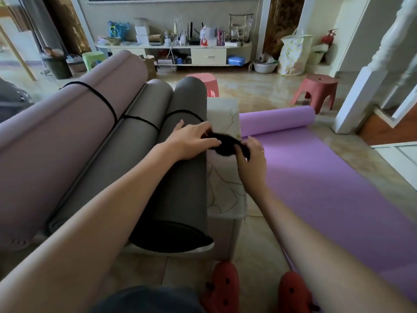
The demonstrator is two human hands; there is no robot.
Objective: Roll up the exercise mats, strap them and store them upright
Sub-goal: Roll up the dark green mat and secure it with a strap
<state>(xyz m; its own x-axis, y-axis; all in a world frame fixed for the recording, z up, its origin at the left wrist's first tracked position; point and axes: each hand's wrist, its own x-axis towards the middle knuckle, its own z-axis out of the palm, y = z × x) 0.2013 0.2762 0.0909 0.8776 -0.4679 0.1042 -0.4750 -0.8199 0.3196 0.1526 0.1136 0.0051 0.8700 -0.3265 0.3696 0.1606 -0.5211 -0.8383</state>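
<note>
Three rolled mats lie side by side on a low table (225, 195): a mauve mat (67, 136), a grey mat (126, 154) and a dark grey mat (182, 188). Each has a black strap round its far part. Both of my hands hold a bunch of black strap (225, 146) at the right side of the dark grey mat. My left hand (191, 141) pinches one end and rests on that mat. My right hand (250, 159) grips the other end. A purple mat (327, 188) lies on the floor to the right, partly rolled at its far end (275, 123).
Two red stools (316, 91) (206, 83) stand on the tiled floor beyond the mats. A cluttered TV shelf (180, 46) lines the far wall. A green stool (92, 59) and a dark bin (57, 66) stand at the far left. White pillars (361, 91) rise at the right.
</note>
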